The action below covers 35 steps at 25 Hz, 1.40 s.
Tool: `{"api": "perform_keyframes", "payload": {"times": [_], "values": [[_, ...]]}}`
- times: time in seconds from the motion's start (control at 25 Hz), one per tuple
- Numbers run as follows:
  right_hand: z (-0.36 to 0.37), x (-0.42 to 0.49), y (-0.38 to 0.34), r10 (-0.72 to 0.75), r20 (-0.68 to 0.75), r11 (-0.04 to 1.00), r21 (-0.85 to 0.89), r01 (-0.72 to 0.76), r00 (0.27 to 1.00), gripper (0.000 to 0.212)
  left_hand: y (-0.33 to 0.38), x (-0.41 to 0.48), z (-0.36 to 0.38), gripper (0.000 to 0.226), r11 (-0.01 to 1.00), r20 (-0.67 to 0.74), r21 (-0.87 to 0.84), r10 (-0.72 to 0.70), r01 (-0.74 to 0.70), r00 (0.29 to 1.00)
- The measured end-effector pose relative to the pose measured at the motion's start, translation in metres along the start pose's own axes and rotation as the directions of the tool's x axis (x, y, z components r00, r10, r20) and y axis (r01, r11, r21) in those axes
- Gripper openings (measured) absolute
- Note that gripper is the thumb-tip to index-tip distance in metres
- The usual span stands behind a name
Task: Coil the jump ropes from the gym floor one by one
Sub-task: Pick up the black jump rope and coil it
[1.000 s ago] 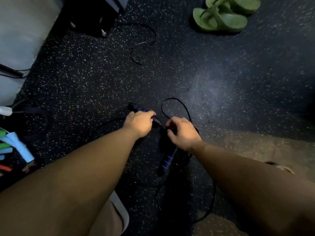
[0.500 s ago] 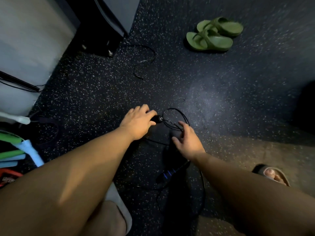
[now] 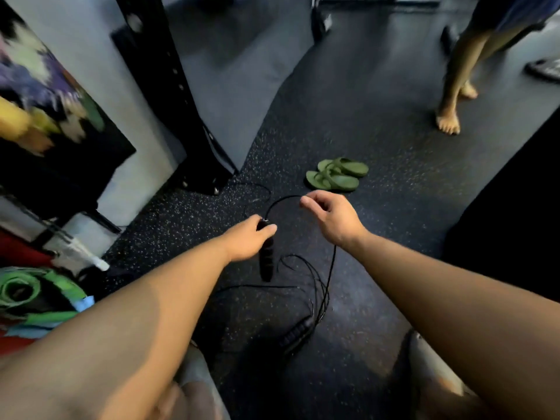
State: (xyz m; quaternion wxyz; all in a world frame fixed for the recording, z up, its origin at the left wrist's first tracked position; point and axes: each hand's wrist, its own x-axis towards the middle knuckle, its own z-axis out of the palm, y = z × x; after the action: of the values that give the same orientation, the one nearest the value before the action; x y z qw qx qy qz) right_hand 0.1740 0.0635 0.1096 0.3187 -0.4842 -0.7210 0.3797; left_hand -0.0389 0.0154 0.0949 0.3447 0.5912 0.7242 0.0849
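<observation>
Both hands hold the jump rope (image 3: pixel 332 265): the left hand (image 3: pixel 250 239) grips one handle (image 3: pixel 266 262), hanging nearly upright; the right hand (image 3: pixel 331 219), just right of that handle, pinches the cord (image 3: pixel 280 203). Slack falls below-right of that handle to the second handle (image 3: pixel 298 331) on the floor (image 3: pixel 378 207).

Speckled dark floor (image 3: pixel 394 207), grey wall (image 3: pixel 100 47), black post (image 3: pixel 169 86)

Both arms stretched out forward, forearms bare. Left hand (image 3: pixel 247 241) is wrapped around the top of the rope handle (image 3: pixel 266 263), the rest of it hanging below the grip. Right hand (image 3: pixel 331 221) sits just right of that grip, a bit higher, fingers curled, pinching the cord (image 3: pixel 281 202).
</observation>
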Motion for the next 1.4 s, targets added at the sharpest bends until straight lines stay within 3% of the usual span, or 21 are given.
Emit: {"api": "perform_keyframes", "payload": {"times": [0.12, 0.2, 0.32, 0.44, 0.52, 0.64, 0.76, 0.88, 1.0, 1.12, 1.2, 1.4], "values": [[-0.037, -0.004, -0.061, -0.092, 0.043, 0.994, -0.053, 0.094, 0.995, 0.024, 0.035, -0.038, -0.017, 0.04, 0.976, -0.107, -0.184, 0.093, -0.112, 0.99], [-0.058, -0.009, -0.095, -0.139, 0.093, 0.984, -0.095, 0.148, 0.986, 0.019, 0.059, -0.055, -0.028, 0.035, 0.901, -0.18, -0.366, 0.175, -0.231, 0.968], [-0.076, -0.017, -0.123, -0.191, 0.124, 0.96, -0.182, 0.212, 0.974, 0.015, 0.088, -0.076, -0.043, 0.034, 0.803, -0.238, -0.481, 0.266, -0.351, 0.934], [-0.091, -0.023, -0.111, -0.109, 0.066, 0.99, -0.084, 0.114, 0.992, 0.022, 0.1, -0.093, -0.048, 0.034, 0.725, -0.329, -0.57, 0.231, -0.388, 0.916], [-0.101, -0.031, -0.086, -0.026, 0.107, 0.999, 0.021, 0.024, 0.994, 0.025, 0.102, -0.097, -0.046, 0.033, 0.667, -0.343, -0.651, 0.168, -0.363, 0.924], [-0.109, -0.037, -0.061, 0.014, 0.095, 0.99, 0.139, -0.028, 0.995, 0.029, 0.104, -0.095, -0.046, 0.033, 0.551, -0.215, -0.795, 0.138, -0.255, 0.967], [-0.105, -0.027, -0.071, -0.042, -0.037, 0.982, 0.183, 0.048, 0.998, 0.023, 0.111, -0.092, -0.048, 0.04, 0.548, 0.027, -0.83, 0.23, -0.107, 0.973], [-0.097, -0.017, -0.082, -0.181, 0.053, 0.964, 0.209, 0.166, 0.982, 0.013, 0.126, -0.089, -0.043, 0.05, 0.521, 0.147, -0.852, 0.33, -0.05, 0.932], [-0.1, -0.01, -0.074, -0.237, 0.144, 0.957, 0.203, 0.206, 0.961, 0.014, 0.141, -0.082, -0.04, 0.049, 0.513, 0.181, -0.858, 0.362, -0.033, 0.915], [-0.111, 0.0, -0.057, -0.189, 0.081, 0.972, 0.158, 0.175, 0.979, 0.036, 0.146, -0.07, -0.038, 0.043, 0.457, 0.226, -0.889, 0.423, 0.009, 0.877], [-0.115, 0.005, -0.048, -0.178, 0.07, 0.978, 0.127, 0.168, 0.981, 0.039, 0.149, -0.066, -0.039, 0.039, 0.394, 0.234, -0.918, 0.469, 0.035, 0.852], [-0.113, 0.012, -0.028, -0.029, 0.072, 0.99, 0.14, 0.019, 0.997, 0.05, 0.155, -0.054, -0.049, 0.042, 0.062, 0.063, -0.997, 0.492, 0.038, 0.869]]}}
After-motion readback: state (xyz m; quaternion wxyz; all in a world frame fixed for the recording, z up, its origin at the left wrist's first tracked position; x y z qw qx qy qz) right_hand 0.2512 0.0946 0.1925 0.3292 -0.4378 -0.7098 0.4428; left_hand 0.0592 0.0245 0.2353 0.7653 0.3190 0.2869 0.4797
